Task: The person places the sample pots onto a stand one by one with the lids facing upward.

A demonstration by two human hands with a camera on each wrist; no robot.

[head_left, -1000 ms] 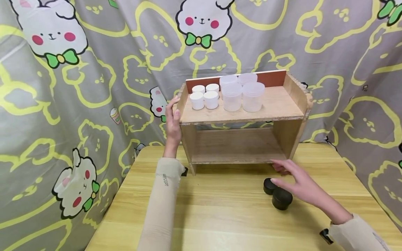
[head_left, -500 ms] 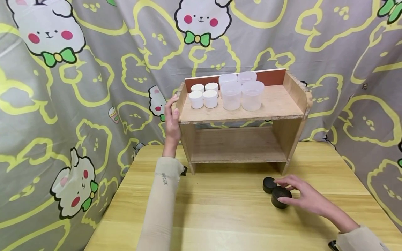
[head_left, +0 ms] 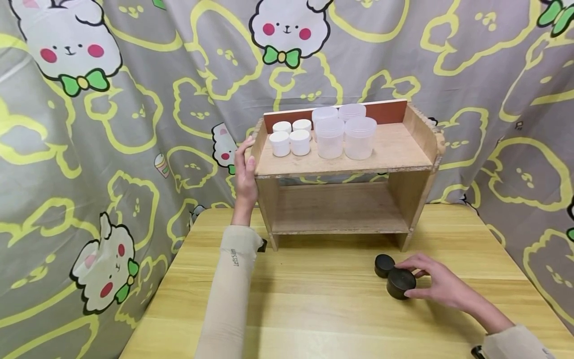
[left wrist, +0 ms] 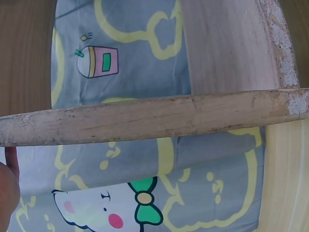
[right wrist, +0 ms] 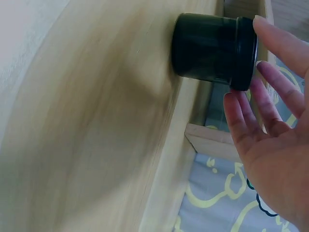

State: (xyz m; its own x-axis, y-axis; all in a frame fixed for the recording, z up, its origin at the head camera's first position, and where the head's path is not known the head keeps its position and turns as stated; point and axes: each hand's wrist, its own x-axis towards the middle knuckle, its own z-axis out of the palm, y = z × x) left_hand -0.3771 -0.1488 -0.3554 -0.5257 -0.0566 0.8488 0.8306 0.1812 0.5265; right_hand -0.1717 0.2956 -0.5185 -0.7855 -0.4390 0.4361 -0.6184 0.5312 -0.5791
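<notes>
My left hand [head_left: 245,174] holds the left side panel of a small two-tier wooden shelf [head_left: 345,167]; in the left wrist view only a bit of the hand [left wrist: 8,186] shows below the panel's edge [left wrist: 154,118]. At the table's right, my right hand [head_left: 441,284] pinches the lid of a black jar [head_left: 400,284] between thumb and fingers. The right wrist view shows this jar [right wrist: 207,48] standing on the table, with the thumb and fingertips at opposite sides of its lid. A smaller black jar [head_left: 384,266] stands right beside it, behind and to the left.
Several small white jars [head_left: 280,143] stand on the shelf's upper tier at the left, with several larger translucent jars [head_left: 360,142] next to them. The lower tier [head_left: 341,207] is bare wood. A patterned curtain [head_left: 170,99] hangs behind the wooden table [head_left: 314,309].
My right hand has come down and back from near the shelf's lower right to the larger black jar, and its fingers have closed on the lid. The left hand stays on the shelf.
</notes>
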